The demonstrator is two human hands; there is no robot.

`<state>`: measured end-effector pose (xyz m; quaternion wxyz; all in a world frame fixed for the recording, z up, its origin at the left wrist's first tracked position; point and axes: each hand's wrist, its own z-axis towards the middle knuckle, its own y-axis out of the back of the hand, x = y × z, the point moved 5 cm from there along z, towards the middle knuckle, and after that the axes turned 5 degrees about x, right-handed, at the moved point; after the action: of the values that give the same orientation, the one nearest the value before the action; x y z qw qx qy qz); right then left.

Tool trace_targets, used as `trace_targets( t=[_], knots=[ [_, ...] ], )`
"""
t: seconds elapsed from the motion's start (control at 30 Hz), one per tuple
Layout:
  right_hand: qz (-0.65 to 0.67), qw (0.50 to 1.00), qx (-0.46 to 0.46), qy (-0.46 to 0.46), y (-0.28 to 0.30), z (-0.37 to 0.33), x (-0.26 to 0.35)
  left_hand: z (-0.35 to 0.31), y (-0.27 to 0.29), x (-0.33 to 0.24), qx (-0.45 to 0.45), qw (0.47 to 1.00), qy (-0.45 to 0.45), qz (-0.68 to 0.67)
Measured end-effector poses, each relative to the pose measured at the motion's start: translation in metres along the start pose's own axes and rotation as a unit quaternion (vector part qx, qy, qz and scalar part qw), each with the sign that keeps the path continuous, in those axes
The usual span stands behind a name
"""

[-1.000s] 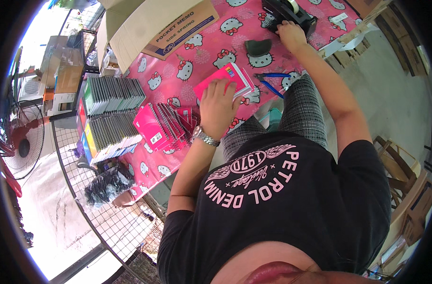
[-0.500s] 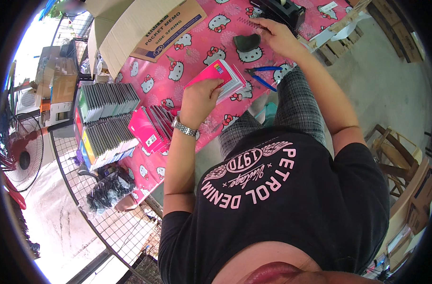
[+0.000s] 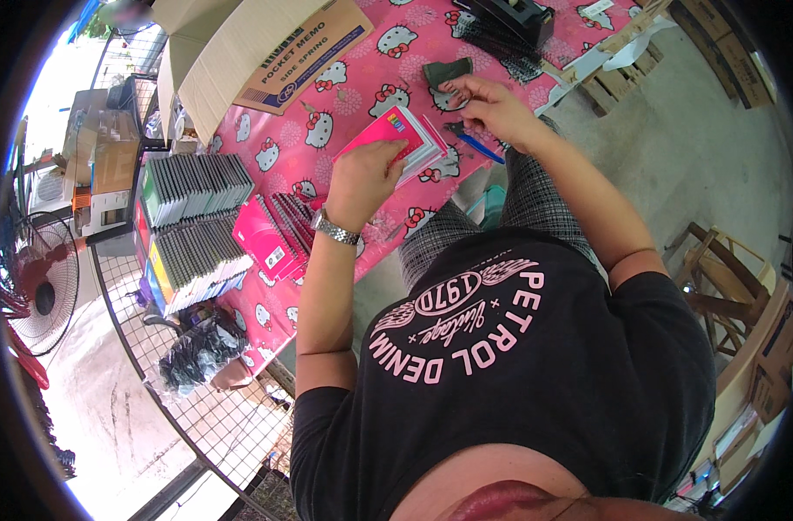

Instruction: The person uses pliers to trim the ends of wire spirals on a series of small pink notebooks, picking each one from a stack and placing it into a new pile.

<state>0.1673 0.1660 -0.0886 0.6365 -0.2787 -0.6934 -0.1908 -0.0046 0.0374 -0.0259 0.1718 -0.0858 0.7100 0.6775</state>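
At far left we see a red pedestal fan [image 3: 39,295] standing on a pale concrete floor [image 3: 110,417], with a wire-mesh panel [image 3: 197,408] running along the worktop's near edge and a black bag [image 3: 201,347] slumped against it. Stacked cartons [image 3: 101,165] sit behind the fan. Next comes the worktop [image 3: 344,130], covered in a pink cloth printed with white cartoon cats. On its left part we note upright rows of spiral notebooks [image 3: 192,217], then a loose fan of pink notebooks [image 3: 275,230] lying flat. A large brown cardboard box [image 3: 275,43] lies across the far edge. Near the middle, our left hand [image 3: 362,178], a metal watch at its wrist, presses down on a small stack of pink notebooks [image 3: 405,139] at the worktop's near edge; its fingers rest on the cover, curled, not closed around it. Just to the right, our right hand [image 3: 492,104] hovers beside the stack, fingers pinched together; what they grip is too small to tell. A blue pen [image 3: 479,148] lies below that hand, and a black tape dispenser [image 3: 514,17] stands beyond it. At far right we see grey concrete floor, wooden pallets [image 3: 622,65] and a wooden stool [image 3: 718,286].
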Motion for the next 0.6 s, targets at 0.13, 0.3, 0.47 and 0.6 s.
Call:
trace_targets(
  t=[0.13,0.3,0.47,0.6],
  knots=[
    [-0.033,0.998,-0.002,0.047,-0.009,0.003,-0.013,0.003,0.001,-0.01,0.019,0.999,0.005,0.044],
    [0.017,1.0,-0.004,-0.004,-0.008,0.002,-0.006,0.003,0.001,-0.008,0.006,0.999,-0.013,0.032],
    [0.028,1.0,-0.007,-0.012,-0.006,-0.003,0.007,0.004,0.014,0.011,0.004,0.992,0.031,-0.119],
    [0.056,0.998,-0.025,0.021,-0.007,-0.004,0.014,-0.002,0.047,-0.001,-0.082,0.994,0.07,-0.031]
  ],
)
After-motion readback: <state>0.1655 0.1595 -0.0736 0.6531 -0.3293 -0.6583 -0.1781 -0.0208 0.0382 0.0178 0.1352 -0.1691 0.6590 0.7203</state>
